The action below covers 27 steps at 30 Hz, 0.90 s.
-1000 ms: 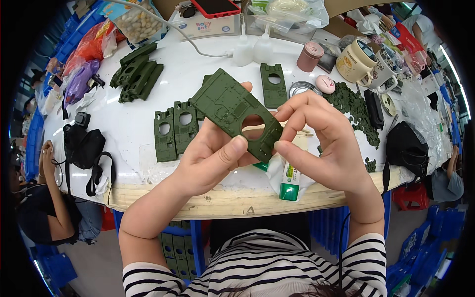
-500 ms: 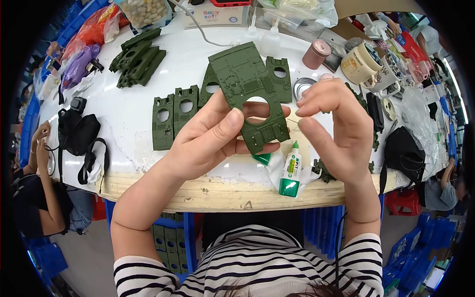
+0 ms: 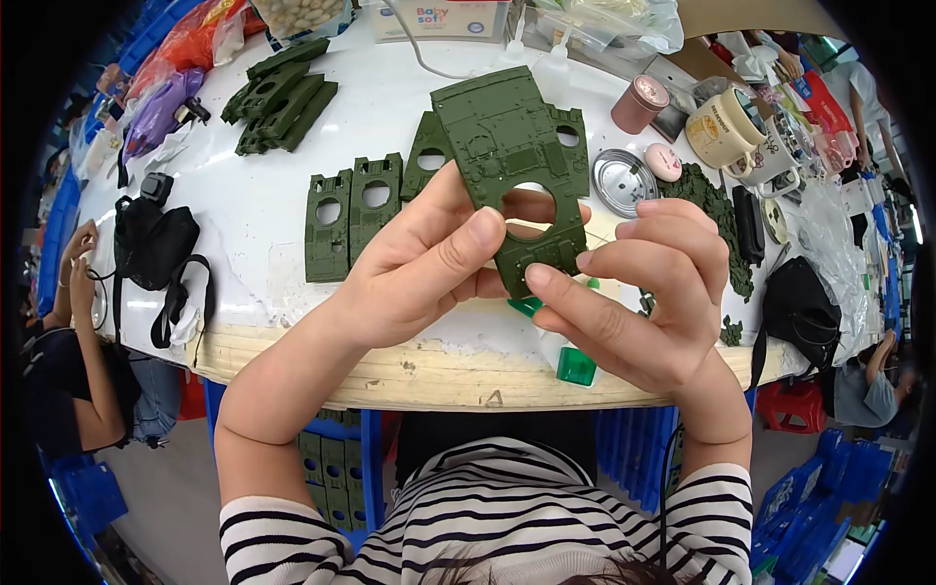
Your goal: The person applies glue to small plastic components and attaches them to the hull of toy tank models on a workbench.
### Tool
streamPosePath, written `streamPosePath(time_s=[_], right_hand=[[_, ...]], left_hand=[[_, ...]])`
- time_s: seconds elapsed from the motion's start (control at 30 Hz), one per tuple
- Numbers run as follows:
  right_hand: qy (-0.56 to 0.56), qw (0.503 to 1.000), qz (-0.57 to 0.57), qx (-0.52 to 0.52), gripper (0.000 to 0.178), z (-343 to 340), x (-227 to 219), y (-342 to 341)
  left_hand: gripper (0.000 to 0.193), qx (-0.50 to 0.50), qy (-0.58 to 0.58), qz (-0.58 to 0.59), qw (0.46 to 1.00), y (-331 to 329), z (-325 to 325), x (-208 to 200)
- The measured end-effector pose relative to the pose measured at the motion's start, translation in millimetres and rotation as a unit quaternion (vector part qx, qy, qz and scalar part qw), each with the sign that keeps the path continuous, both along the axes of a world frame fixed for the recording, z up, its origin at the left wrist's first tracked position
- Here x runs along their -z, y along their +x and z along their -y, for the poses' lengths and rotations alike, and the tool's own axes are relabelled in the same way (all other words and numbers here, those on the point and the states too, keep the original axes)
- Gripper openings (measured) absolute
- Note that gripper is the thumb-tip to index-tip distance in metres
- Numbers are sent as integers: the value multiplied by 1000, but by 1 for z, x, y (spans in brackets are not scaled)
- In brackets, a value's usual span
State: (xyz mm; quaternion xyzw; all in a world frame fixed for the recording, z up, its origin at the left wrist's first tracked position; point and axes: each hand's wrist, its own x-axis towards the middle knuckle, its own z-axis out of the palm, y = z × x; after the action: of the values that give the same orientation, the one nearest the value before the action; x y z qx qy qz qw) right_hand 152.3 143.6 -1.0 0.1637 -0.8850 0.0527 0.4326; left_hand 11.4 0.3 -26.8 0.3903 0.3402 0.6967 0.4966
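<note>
The person holds a dark green plastic hull plate (image 3: pixel 507 156) up above the white worktop (image 3: pixel 253 234), in front of the chest. The left hand (image 3: pixel 419 268) grips the plate from its left side, thumb laid across the top face and the other fingers closed behind it; one fingertip shows through the plate's round hole. The right hand (image 3: pixel 648 292) meets the plate's lower edge, its forefinger and thumb pinched together there, possibly on some small piece, though the view is too coarse to tell. On the worktop just left of the hands lie two flat green panels (image 3: pixel 351 219) side by side, each with a round hole, and farther back a stack of long green parts (image 3: pixel 283 93). To the right stand a round metal lid (image 3: pixel 626 181), a pink-brown canister (image 3: pixel 641 103) and a cream mug (image 3: pixel 723 136). A green-capped tube (image 3: pixel 570 363) lies at the worktop's near edge under the right hand. A black strapped pouch (image 3: pixel 151 244) rests at the left rim.
</note>
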Motion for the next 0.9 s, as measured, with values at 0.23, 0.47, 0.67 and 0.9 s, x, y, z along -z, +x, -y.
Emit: streamPosePath(time_s=[0.23,0.47,0.67,0.9], right_hand=[[97,994,6,53,27,2,4,5],[-31,999,31,32,21,-7,-11,9],[-35,997,-70,10,14,-21,-3,-4],[-33,995,-90,14,11,-28,-5,-5]], left_hand=[[47,1,-7,-27,1000,0,0,4],[47,-49,-59,-48,996,-5,1,-14],[32,-246,-31,-90,965,-57,29,-30],[33,-401,-298,-134,856,-110,136,3]])
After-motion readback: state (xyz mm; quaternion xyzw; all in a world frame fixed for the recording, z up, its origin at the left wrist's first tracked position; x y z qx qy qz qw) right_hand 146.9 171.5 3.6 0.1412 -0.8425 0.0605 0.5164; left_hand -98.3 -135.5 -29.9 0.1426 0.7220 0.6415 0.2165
